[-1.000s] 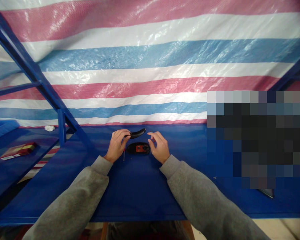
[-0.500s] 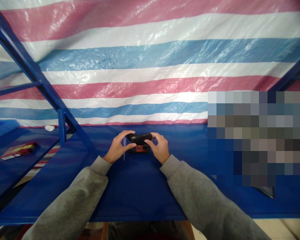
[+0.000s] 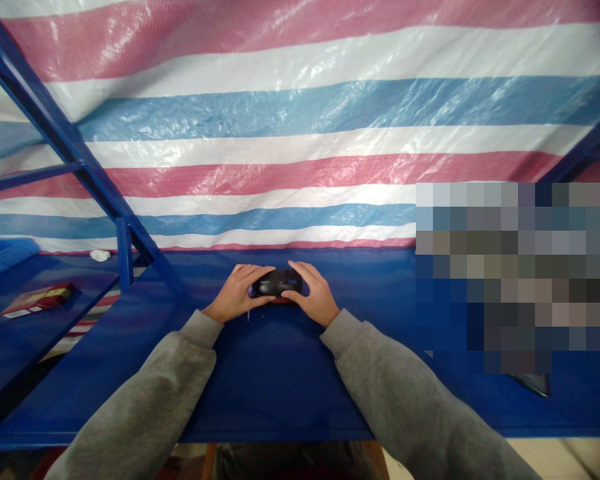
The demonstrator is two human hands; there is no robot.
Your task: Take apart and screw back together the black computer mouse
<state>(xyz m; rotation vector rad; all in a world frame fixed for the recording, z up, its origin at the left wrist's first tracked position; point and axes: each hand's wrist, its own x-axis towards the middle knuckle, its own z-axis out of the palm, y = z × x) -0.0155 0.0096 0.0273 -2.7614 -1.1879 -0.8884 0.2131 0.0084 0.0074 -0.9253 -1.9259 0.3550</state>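
Snugly, the left hand (image 3: 237,293) and right hand (image 3: 316,295) press together on a black computer mouse (image 3: 279,282) from 9 and 3 o'clock, its long axis lying 9-to-3; any lettering is too small to read.

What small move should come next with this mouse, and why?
Probably press the black mouse down evenly to seat it, because the left hand and right hand cup it from both sides, and a thin strip of red part shows beneath its near edge.

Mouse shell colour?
The mouse shell is black; the head view shows it best.
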